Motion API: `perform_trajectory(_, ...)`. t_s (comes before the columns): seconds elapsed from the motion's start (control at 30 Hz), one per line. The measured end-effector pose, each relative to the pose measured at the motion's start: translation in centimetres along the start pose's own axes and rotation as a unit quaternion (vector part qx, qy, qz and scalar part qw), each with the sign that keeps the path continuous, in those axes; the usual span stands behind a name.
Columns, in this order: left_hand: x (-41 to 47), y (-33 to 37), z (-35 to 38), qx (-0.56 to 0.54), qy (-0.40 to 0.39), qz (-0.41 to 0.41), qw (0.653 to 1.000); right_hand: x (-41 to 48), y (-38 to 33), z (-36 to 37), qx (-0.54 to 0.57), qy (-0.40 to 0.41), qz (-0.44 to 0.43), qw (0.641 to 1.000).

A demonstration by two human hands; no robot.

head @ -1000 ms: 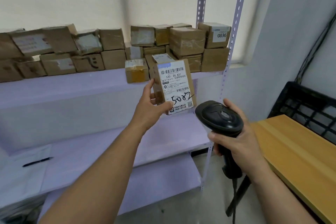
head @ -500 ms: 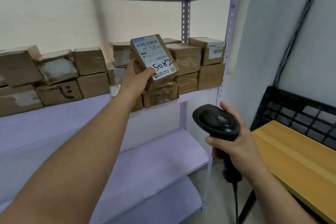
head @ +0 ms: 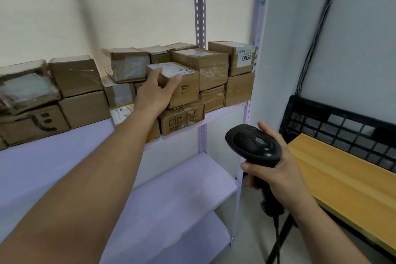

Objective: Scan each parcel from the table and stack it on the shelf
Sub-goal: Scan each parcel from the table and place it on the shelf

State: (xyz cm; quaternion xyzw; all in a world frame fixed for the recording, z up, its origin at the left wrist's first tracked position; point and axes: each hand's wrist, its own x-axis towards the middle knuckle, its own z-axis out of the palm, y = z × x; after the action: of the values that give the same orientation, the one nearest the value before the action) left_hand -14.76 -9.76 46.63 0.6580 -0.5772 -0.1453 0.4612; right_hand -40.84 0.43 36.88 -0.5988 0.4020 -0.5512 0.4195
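A brown cardboard parcel (head: 186, 87) with a white label on top sits on another box (head: 182, 118) in the stack on the lilac shelf (head: 53, 163). My left hand (head: 156, 90) grips its near left corner, thumb on the right and fingers over the top edge. Lower right, my right hand (head: 276, 172) holds a black barcode scanner (head: 252, 144) by its handle, its head pointing up and left. Its cable hangs down toward the floor.
Several taped brown boxes fill the shelf in two layers, one at the right marked 0836 (head: 240, 59). Shelf uprights (head: 200, 21) stand behind and right of the stack. A wooden table (head: 342, 180) and a black crate (head: 342, 126) are at the right. Lower shelves (head: 175, 190) lie below.
My left hand has carried the parcel from in front of the shelf up onto the stack, turning its label upward. The scanner hand has stayed roughly in place.
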Motion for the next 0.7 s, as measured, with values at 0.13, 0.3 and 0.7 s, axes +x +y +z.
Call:
perform_trajectory(0.13,-0.1,-0.5,0.2,0.028,-0.002,0.022,0.999,0.1,-0.1,0.3,-0.007,0.007,-0.003,1.000)
perform_trajectory(0.3,-0.2,-0.8,0.3,0.040,0.005,0.032,0.999,-0.1,-0.4,0.7,-0.013,0.017,-0.002,1.000)
perform_trajectory(0.7,-7.9,1.5,2.7,0.096,0.121,0.180,0.971,-3.5,-2.0,-2.4,0.011,0.010,-0.009,1.000)
